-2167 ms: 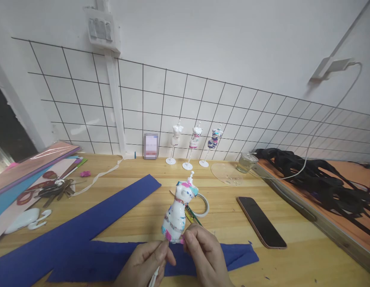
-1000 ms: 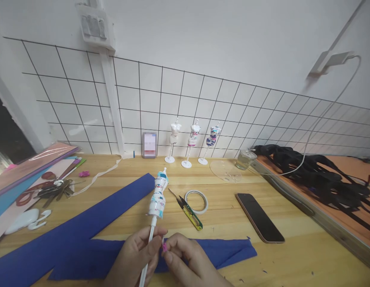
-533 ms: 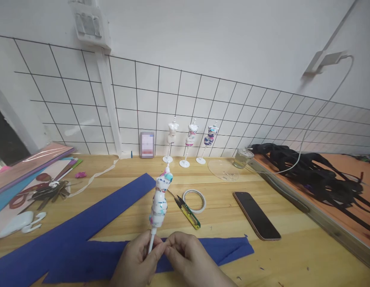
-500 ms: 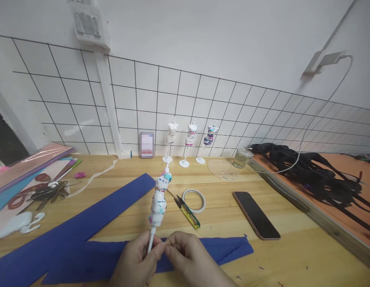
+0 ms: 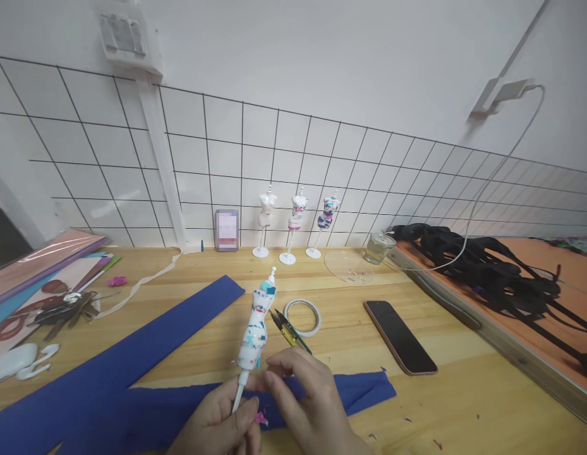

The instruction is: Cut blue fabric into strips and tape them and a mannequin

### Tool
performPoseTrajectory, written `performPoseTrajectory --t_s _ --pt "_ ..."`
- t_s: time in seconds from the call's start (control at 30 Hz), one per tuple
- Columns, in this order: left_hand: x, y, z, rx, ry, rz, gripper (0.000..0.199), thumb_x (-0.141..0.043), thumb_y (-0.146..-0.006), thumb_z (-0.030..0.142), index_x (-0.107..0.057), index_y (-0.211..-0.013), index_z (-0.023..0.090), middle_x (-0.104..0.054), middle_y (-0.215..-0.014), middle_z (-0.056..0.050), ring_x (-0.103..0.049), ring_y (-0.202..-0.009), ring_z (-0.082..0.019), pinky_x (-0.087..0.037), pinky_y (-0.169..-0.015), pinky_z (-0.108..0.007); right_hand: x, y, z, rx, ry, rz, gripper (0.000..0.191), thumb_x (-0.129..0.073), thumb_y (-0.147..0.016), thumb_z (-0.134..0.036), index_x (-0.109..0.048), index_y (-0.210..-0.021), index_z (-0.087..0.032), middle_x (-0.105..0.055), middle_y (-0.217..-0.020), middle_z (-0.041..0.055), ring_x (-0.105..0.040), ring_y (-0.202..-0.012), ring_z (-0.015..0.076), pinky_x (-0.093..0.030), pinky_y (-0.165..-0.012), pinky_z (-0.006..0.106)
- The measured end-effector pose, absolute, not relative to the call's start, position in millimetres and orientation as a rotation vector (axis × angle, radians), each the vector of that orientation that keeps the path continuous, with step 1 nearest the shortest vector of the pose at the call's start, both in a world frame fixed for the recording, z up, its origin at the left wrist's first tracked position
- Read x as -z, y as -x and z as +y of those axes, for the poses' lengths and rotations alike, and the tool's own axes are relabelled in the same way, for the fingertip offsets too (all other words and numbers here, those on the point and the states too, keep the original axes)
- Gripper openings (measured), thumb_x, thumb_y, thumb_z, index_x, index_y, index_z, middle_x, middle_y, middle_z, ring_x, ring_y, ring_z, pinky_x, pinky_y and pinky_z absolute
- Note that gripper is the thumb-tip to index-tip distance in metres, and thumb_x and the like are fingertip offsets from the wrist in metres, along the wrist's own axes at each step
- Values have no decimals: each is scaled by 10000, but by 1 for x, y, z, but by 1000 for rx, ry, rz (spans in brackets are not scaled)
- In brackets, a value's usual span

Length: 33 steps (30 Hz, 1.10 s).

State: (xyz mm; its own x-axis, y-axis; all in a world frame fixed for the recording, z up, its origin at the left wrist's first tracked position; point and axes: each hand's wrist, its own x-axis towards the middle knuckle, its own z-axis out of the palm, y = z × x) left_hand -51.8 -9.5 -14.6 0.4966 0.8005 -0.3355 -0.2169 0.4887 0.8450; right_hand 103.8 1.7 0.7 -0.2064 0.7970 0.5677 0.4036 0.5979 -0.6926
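My left hand [image 5: 220, 417] is closed around the white stem of a miniature dress form [image 5: 253, 335], held upright with a slight tilt to the right. Turquoise, blue and pink scraps cling to its white torso. Just right of the stem, my right hand [image 5: 307, 392] has thumb and forefinger slightly apart, with nothing visible between them. A small pink scrap [image 5: 261, 418] shows by my left fingertips; whether they hold it I cannot tell. Behind and below both hands lies a strip of blue fabric [image 5: 170, 404].
Three dress forms [image 5: 293, 221] stand at the back. Thread snips [image 5: 288, 332] touch or nearly touch a tape roll [image 5: 302, 317]. A phone [image 5: 401, 338] lies to the right, a glass [image 5: 378, 248] behind it. Another blue strip [image 5: 179, 332], keys [image 5: 68, 311] and earphones [image 5: 40, 361] are at left.
My right fingers have parted from a pinch beside my left fingers and moved up toward the torso. The dress form has turned and its top dipped slightly; a pink scrap now shows below.
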Motion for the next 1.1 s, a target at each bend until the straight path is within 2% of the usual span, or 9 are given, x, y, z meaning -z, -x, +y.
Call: performPoseTrajectory --t_s 0.2,0.4,0.6,0.77,1.1 --pt "28 49 -7 -615 -871 854 479 -579 -687 556 -458 -951 175 -579 -448 28 -381 -353 -31 -225 -387 -142 3 -105 4 -280 956 -1915 94 -561 -804 -152 -576 -894 -179 -635 -758 34 -564 -693 153 -441 -627 258" --pt "30 46 -7 -629 -965 880 432 -533 -698 593 -466 -809 181 -463 -366 87 -301 -324 -51 -162 -348 -179 3 -105 6 -225 913 -1945 141 -489 -828 -93 -588 -899 -165 -644 -739 43 -577 -660 139 -445 -609 239" --pt "36 45 -7 -648 -1070 882 398 -476 -747 580 -453 -764 183 -448 -340 99 -249 -278 -38 -115 -317 -194 5 -104 6 -277 960 -1942 146 -498 -824 -111 -622 -881 -163 -644 -707 42 -572 -636 139 -437 -593 233" --pt "37 45 -6 -622 -1088 874 443 -471 -724 621 -450 -810 187 -416 -324 124 -203 -256 -38 -93 -295 -192 6 -102 5 -366 1038 -1918 165 -486 -815 -128 -646 -835 -163 -630 -672 46 -565 -633 146 -427 -588 236" --pt "32 44 -7 -581 -1062 885 478 -493 -682 653 -438 -824 200 -420 -326 125 -214 -264 -44 -98 -300 -190 6 -99 7 -551 1108 -1800 169 -509 -774 -147 -665 -710 -158 -645 -634 35 -588 -602 134 -422 -574 213"
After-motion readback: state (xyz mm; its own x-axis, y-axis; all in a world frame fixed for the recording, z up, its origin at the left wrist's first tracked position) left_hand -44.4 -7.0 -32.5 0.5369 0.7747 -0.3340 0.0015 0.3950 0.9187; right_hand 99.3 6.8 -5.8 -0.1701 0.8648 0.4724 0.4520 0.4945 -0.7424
